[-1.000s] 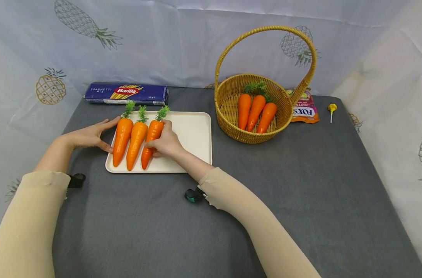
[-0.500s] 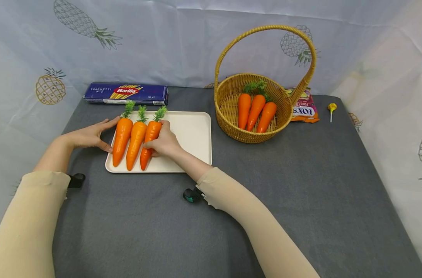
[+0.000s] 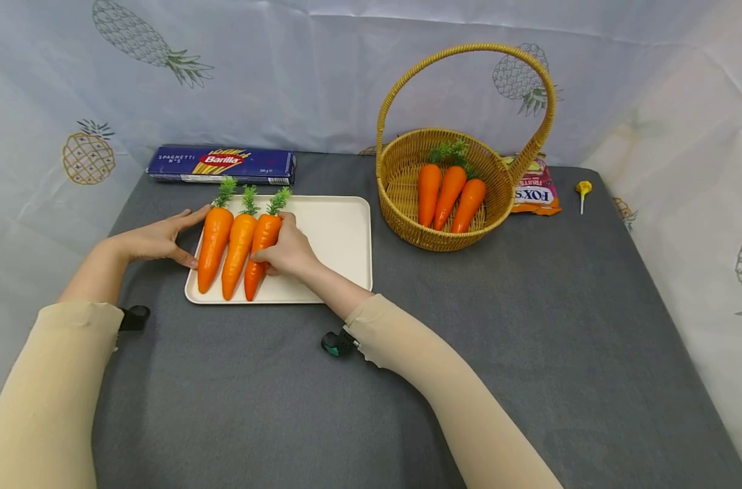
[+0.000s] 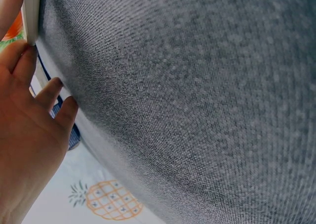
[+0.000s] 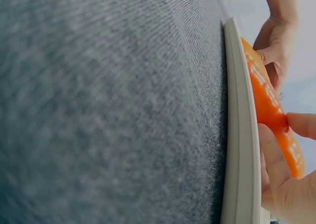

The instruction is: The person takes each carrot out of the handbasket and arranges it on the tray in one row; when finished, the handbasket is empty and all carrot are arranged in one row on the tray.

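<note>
In the head view three toy carrots with green tops lie side by side on a cream tray. My right hand grips the right-hand carrot, thumb on its near side. The right wrist view shows fingers pinching this orange carrot just over the tray rim. My left hand rests at the tray's left edge with thumb and fingers spread, beside the leftmost carrot. Fingertips touch the tray rim in the left wrist view. Between the outer two lies the middle carrot.
A blue spaghetti box lies behind the tray. Right of it stands a wicker basket with a tall handle, holding three carrots. A Fox's sweets bag and a yellow lollipop are farther right on the grey table.
My right hand has shifted the right-hand carrot slightly left, closer to the middle carrot, and its tip has swung left. The left hand has stayed in place.
</note>
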The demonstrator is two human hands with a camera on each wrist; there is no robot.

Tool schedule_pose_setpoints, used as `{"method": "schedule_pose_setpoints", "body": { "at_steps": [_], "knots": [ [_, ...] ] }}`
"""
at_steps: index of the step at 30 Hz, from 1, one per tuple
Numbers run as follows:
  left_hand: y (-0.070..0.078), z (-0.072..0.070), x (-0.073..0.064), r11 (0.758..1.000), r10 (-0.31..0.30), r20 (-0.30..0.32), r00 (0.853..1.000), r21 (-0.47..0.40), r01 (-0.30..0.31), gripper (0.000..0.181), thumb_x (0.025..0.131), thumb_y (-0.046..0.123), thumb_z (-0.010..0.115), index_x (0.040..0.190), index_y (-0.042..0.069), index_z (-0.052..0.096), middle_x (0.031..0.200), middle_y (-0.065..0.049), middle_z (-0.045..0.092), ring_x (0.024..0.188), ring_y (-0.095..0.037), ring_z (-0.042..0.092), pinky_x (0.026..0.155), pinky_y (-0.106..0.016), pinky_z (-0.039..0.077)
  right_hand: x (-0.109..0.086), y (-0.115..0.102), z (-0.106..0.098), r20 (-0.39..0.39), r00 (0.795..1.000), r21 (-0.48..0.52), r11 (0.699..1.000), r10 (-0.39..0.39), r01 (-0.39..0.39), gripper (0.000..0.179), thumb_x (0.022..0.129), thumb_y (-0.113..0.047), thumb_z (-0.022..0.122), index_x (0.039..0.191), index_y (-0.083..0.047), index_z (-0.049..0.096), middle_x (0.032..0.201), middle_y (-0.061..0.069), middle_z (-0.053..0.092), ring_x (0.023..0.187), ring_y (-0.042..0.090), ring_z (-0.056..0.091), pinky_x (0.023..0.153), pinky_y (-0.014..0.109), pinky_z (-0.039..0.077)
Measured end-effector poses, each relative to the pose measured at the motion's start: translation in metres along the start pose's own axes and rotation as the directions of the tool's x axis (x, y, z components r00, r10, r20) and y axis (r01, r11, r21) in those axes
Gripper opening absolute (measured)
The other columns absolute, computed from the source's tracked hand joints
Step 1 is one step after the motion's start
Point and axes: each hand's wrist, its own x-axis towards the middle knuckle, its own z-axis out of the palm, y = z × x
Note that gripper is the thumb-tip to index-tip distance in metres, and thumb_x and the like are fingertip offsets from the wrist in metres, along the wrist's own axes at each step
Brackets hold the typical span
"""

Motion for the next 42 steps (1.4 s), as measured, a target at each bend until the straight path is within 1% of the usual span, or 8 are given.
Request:
{"method": "schedule_pose_setpoints", "body": {
  "at_steps": [5,8,12,16,23,30,37,42],
  "knots": [
    [0.0,0.0,0.0,1.0,0.0,-0.004,1.0,-0.002,0.0,0.114,0.084,0.02,0.077,0.159,0.018,-0.008,0.16,-0.033,-0.02,0.146,-0.059,-0.014,0.108,-0.081,0.002,0.0,-0.001,0.0,0.007,1.0,-0.026,1.0,0.008,-0.008,0.094,0.081,-0.006,0.077,0.156,-0.015,0.021,0.088,0.012,0.067,0.05,0.018,0.065,0.051,0.025,0.058],
    [0.0,0.0,0.0,1.0,-0.003,-0.002,1.0,-0.004,0.003,0.114,0.084,0.019,0.077,0.159,0.019,-0.008,0.159,-0.033,-0.021,0.146,-0.06,-0.014,0.108,-0.082,0.002,0.0,-0.001,-0.001,0.016,1.0,-0.035,0.999,0.005,-0.004,0.094,0.082,-0.006,0.075,0.157,-0.015,0.02,0.082,0.008,0.064,0.05,0.017,0.064,0.05,0.024,0.058],
    [-0.001,0.0,0.001,1.0,-0.005,-0.001,1.0,-0.003,0.005,0.115,0.083,0.02,0.078,0.159,0.019,-0.009,0.159,-0.034,-0.022,0.145,-0.06,-0.014,0.108,-0.082,0.002,0.0,-0.002,-0.003,0.032,0.999,-0.068,0.998,-0.011,0.013,0.092,0.083,-0.006,0.071,0.158,-0.014,0.019,0.102,0.014,0.067,0.05,0.017,0.063,0.05,0.024,0.057],
    [-0.002,0.0,0.001,1.0,-0.001,-0.003,1.0,-0.005,0.001,0.115,0.083,0.02,0.078,0.159,0.019,-0.009,0.159,-0.033,-0.021,0.146,-0.06,-0.014,0.108,-0.081,0.002,0.0,-0.003,-0.005,0.037,0.999,-0.118,0.993,-0.014,0.019,0.09,0.084,-0.006,0.069,0.159,-0.012,0.018,0.125,0.018,0.062,0.05,0.016,0.063,0.049,0.023,0.056],
    [-0.001,0.0,0.0,1.0,0.002,-0.003,1.0,-0.008,-0.002,0.115,0.083,0.019,0.078,0.159,0.019,-0.008,0.16,-0.033,-0.021,0.146,-0.059,-0.014,0.108,-0.081,0.002,0.0,-0.005,-0.006,0.055,0.998,-0.161,0.987,0.003,0.006,0.088,0.087,-0.009,0.066,0.159,-0.011,0.015,0.123,0.019,0.061,0.048,0.016,0.061,0.049,0.023,0.056],
    [-0.002,0.001,0.001,1.0,0.005,-0.004,1.0,-0.008,-0.005,0.114,0.083,0.019,0.078,0.159,0.019,-0.008,0.16,-0.033,-0.021,0.146,-0.059,-0.015,0.108,-0.081,0.002,-0.002,-0.006,-0.009,0.071,0.997,-0.236,0.972,0.021,-0.004,0.086,0.089,-0.016,0.064,0.159,-0.006,0.014,0.136,0.018,0.055,0.05,0.018,0.064,0.051,0.026,0.058],
    [-0.003,0.0,0.001,1.0,0.006,-0.003,1.0,-0.009,-0.006,0.114,0.083,0.02,0.078,0.16,0.02,-0.007,0.16,-0.032,-0.021,0.146,-0.059,-0.015,0.108,-0.081,0.002,-0.005,-0.009,-0.015,0.1,0.995,-0.317,0.947,-0.019,0.05,0.085,0.09,-0.022,0.064,0.156,0.002,0.015,0.104,0.013,0.065,0.052,0.02,0.065,0.048,0.021,0.051],
    [-0.002,0.001,0.001,1.0,0.01,-0.002,1.0,-0.016,-0.01,0.115,0.082,0.021,0.078,0.159,0.02,-0.007,0.16,-0.032,-0.021,0.146,-0.058,-0.015,0.108,-0.081,0.001,-0.007,-0.011,-0.022,0.123,0.992,-0.3,0.953,-0.008,0.045,0.083,0.091,-0.022,0.063,0.155,0.002,0.018,0.084,0.006,0.059,0.054,0.02,0.064,0.053,0.025,0.056]
  ]
}}
